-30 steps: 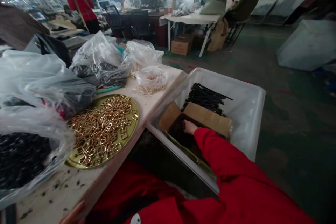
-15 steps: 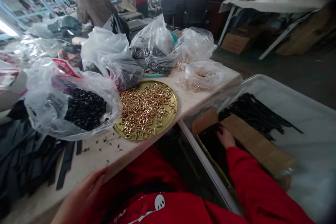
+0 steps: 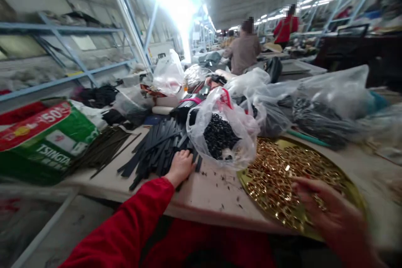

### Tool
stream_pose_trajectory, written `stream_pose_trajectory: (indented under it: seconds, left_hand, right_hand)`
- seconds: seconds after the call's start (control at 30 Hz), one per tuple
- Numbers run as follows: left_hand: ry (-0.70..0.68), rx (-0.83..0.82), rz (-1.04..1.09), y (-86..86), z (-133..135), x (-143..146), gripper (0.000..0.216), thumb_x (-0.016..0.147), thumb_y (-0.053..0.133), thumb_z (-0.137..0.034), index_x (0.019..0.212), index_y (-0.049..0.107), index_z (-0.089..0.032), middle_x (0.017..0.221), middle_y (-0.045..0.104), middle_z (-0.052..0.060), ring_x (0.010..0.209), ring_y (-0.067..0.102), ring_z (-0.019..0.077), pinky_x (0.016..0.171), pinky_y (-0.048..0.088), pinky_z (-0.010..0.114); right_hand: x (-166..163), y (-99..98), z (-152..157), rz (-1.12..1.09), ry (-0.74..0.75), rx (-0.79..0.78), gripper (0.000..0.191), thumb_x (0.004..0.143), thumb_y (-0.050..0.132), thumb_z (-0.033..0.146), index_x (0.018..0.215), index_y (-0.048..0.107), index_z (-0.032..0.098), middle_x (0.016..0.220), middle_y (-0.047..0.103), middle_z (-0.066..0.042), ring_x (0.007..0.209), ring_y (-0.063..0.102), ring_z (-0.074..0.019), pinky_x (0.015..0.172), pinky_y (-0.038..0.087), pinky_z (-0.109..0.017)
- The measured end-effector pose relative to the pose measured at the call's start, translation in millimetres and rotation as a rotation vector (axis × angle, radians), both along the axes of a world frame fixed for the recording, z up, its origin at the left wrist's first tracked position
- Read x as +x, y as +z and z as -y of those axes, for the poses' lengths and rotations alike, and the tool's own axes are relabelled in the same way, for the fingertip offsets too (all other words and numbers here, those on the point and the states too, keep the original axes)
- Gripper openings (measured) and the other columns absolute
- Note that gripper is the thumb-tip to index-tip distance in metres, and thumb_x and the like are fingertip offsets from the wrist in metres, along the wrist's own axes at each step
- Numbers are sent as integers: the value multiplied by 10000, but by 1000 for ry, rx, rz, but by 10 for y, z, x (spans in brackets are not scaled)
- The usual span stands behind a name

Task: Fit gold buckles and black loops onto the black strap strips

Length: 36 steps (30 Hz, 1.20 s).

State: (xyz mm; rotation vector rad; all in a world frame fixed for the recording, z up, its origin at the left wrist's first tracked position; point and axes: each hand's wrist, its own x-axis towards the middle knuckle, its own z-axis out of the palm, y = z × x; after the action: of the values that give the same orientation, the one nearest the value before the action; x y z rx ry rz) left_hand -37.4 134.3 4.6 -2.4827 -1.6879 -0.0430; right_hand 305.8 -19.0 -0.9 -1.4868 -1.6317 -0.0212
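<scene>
My left hand lies on a pile of flat black strips, its fingers bent over the near right end of the pile and closed on a strip there. My right hand is over a round gold-coloured tray heaped with small gold metal buckles. Its fingers are smeared by motion, and buckles show by the gap between thumb and fingers; whether any are held is unclear. Between the hands stands an open clear plastic bag of small black pieces.
A green and red carton stands at the left beside thin dark strips. Filled plastic bags line the back. Small dark bits are scattered on the table. Two people are farther off, near racks.
The view has swung left. My right hand has left the cardboard carton in the white bin and come over the buckle tray. My left hand has moved from the table edge onto the black strips.
</scene>
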Motion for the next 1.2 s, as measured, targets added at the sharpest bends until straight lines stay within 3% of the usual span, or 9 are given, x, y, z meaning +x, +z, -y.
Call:
stream_pose_trajectory:
  seconds: [0.13, 0.27, 0.5, 0.67, 0.77, 0.83, 0.97, 1.07, 1.2]
  left_hand:
    - [-24, -82, 39, -144, 130, -86, 239, 805, 511, -318, 938, 598, -139, 953, 631, 111, 957, 554, 230, 863, 372, 359]
    - [49, -211, 74, -150, -83, -33, 259, 773, 542, -334, 883, 600, -107, 903, 645, 155, 925, 586, 281, 821, 399, 399]
    - [213, -424, 204, -60, -343, 26, 222, 732, 513, -105, 939, 574, -49, 813, 656, 206, 828, 645, 301, 681, 467, 366]
    - [209, -490, 446, 14, 121, -307, 257, 800, 370, -127, 999, 531, -106, 815, 661, 111, 703, 637, 170, 626, 464, 255]
    - [287, -783, 1003, 11, 595, -406, 230, 803, 326, -167, 980, 468, -127, 606, 589, -5, 393, 479, 82, 403, 360, 181]
    - [266, -986, 1296, 35, 920, -422, 172, 803, 355, -218, 929, 450, -148, 564, 550, -39, 355, 408, 56, 377, 308, 160]
    - [181, -1256, 1382, 171, 1356, -433, 184, 808, 415, -299, 902, 470, -151, 534, 537, -45, 370, 400, 51, 382, 277, 158]
    - [133, -1360, 1373, 256, 1447, -397, 174, 800, 450, -278, 901, 482, -141, 613, 590, -14, 444, 487, 63, 443, 336, 167]
    - [108, -1481, 1466, 272, 1399, -187, 163, 776, 471, -208, 923, 487, -141, 685, 625, 12, 528, 564, 81, 506, 402, 181]
  right_hand:
    - [-832, 141, -566, 130, 424, -30, 174, 827, 472, 206, 951, 591, 234, 835, 675, -35, 749, 643, -160, 670, 512, -257]
    - [-1230, 164, -846, 173, 496, -141, 180, 843, 441, 191, 937, 595, 197, 845, 674, -55, 764, 639, -163, 685, 505, -262]
    - [-1509, 107, -894, 196, 589, -341, 187, 844, 426, 174, 924, 594, 189, 830, 663, -61, 762, 621, -167, 677, 487, -274]
    - [-1526, -77, -828, 35, 501, -521, 201, 840, 442, 260, 956, 588, 189, 879, 656, -67, 801, 611, -183, 720, 476, -310]
    - [-1590, -178, -837, -217, 446, -690, 386, 839, 424, 386, 1143, 481, 156, 736, 623, -42, 639, 591, -168, 597, 474, -306]
    - [-1640, -189, -853, -479, 410, -810, 546, 821, 408, 474, 1244, 349, 134, 670, 576, -7, 526, 550, -143, 476, 438, -268]
    - [-1671, -75, -823, -815, 388, -870, 491, 722, 537, 500, 1060, 458, 151, 600, 489, 49, 448, 472, -88, 402, 359, -206]
    - [-1647, 42, -710, -854, 392, -794, 344, 668, 609, 449, 835, 521, 161, 563, 452, 67, 414, 403, -51, 389, 308, -187]
    - [-1677, 141, -521, -779, 420, -791, 324, 679, 605, 435, 834, 510, 168, 547, 451, 76, 404, 404, -51, 386, 310, -185]
